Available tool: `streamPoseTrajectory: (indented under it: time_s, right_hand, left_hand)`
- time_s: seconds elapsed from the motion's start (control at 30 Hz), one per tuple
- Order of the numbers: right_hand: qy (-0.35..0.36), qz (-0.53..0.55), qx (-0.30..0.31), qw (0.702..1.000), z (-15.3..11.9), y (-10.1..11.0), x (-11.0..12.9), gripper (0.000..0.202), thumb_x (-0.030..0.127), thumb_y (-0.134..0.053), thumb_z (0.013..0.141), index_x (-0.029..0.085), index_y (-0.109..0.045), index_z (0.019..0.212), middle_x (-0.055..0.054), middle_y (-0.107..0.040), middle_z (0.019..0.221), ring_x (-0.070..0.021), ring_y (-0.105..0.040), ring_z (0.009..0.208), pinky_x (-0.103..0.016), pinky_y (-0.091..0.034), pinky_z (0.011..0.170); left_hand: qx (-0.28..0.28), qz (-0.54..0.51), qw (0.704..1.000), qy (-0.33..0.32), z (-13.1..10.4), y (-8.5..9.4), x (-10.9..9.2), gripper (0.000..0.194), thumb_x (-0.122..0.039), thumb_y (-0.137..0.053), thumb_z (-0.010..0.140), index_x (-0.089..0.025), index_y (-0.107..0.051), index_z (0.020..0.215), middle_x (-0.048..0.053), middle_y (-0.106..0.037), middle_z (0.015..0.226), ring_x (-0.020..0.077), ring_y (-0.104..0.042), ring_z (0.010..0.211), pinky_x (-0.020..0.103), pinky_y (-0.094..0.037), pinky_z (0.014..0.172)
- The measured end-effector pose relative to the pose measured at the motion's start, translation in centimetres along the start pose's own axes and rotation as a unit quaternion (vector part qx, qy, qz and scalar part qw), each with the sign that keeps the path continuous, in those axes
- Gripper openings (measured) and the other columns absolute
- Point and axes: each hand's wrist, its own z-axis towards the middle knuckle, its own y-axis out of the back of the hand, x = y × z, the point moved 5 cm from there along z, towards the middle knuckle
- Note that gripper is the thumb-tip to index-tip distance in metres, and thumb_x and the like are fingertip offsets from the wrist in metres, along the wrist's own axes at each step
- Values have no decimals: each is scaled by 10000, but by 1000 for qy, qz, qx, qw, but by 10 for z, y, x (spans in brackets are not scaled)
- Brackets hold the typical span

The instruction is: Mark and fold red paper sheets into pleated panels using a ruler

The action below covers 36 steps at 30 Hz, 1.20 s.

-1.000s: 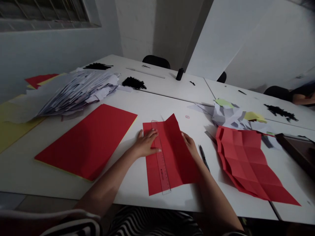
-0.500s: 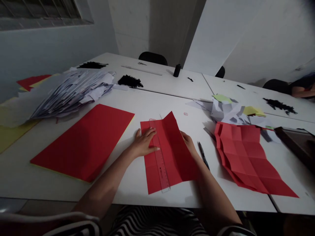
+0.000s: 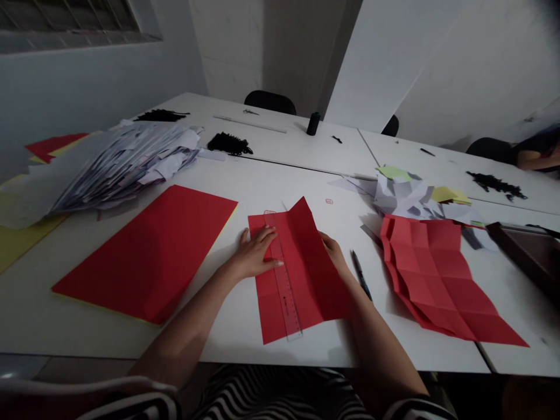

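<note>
One creased red sheet [image 3: 308,291] is lying near the front edge of the worktop [image 3: 280,175], with bare room opening beyond its far edge. The left hand [image 3: 254,254] is pressing one clear ruler [image 3: 286,286] onto it, that grip spreading flat and clasping nothing. The right hand [image 3: 336,256] is touching the sheet's raised side; paper is hiding that grip, so I cannot tell its closure. One pen [image 3: 361,274] is lying alongside.
</note>
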Motion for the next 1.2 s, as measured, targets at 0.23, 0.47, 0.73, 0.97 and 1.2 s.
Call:
streamPoseTrajectory:
  time_s: [0.23, 0.47, 0.73, 0.97, 1.2]
  right_hand:
    - [5, 7, 1, 1000, -2, -1, 2, 441, 473, -477, 820, 156, -645, 1077, -25, -642, 831, -166, -525, 720, -236, -397, 600]
    - [2, 7, -1, 1000, 0, 0, -2, 472, 475, -475, 805, 144, -638, 1099, -39, -656, 862, -188, -554, 758, -249, -421, 617]
    - [18, -2, 2, 1000, 1, 2, -2, 444, 439, -472, 803, 151, -644, 1094, -26, -657, 871, -191, -555, 789, -252, -421, 649]
    - [10, 14, -1, 1000, 2, 1, -4, 413, 420, -479, 797, 163, -650, 1073, -14, -651, 850, -174, -539, 749, -245, -408, 627]
    - [3, 14, -3, 1000, 0, 2, -1, 387, 396, -477, 792, 152, -660, 1030, -8, -635, 799, -153, -511, 690, -224, -382, 576]
  left_hand:
    - [7, 3, 1000, 3, 1, -1, 0, 702, -565, -498, 816, -235, -286, 1399, 97, -263, 1502, 295, -208, 1376, 541, 37, 1094]
    - [3, 2, 1000, 3, 1, -1, 0, 706, -570, -496, 817, -256, -273, 1409, 87, -268, 1501, 306, -207, 1374, 531, 41, 1096]
    - [16, -2, 1000, 8, 2, 0, -2, 711, -548, -502, 822, -232, -267, 1413, 93, -239, 1511, 295, -190, 1381, 545, 42, 1091]
    - [16, 5, 1000, 7, 1, 0, -2, 712, -569, -481, 822, -238, -265, 1414, 86, -247, 1509, 302, -199, 1377, 537, 32, 1097]
    - [14, 15, 1000, -1, 3, -3, 0, 703, -580, -482, 825, -237, -282, 1405, 94, -235, 1512, 291, -194, 1380, 545, 37, 1089]
